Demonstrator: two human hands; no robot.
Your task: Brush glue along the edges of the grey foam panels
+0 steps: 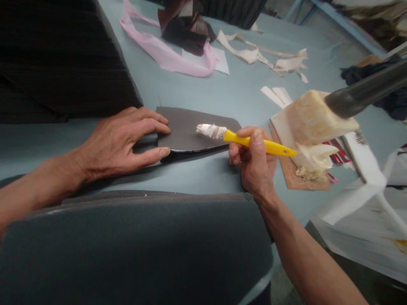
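Observation:
A small pile of dark grey sheet pieces [193,127], curved along the near edge, lies on the blue-green table. At its left end my left hand [124,137] holds it, fingertips on the top sheet and thumb at the near edge. My right hand [257,159] pinches the yellow handle of a brush [237,137] between thumb and fingers. White wrapping covers the brush's head, which points left over the middle of the top piece. Whether the tip touches the surface I cannot tell.
A tall dark stack [63,59] stands at the left, and another dark stack [136,245] fills the front. Right of my hand, a glue-crusted pale block [318,116] with a dark rod sits on a brown board [291,173]. Pink cloth [178,59] and pale scraps [248,53] lie behind.

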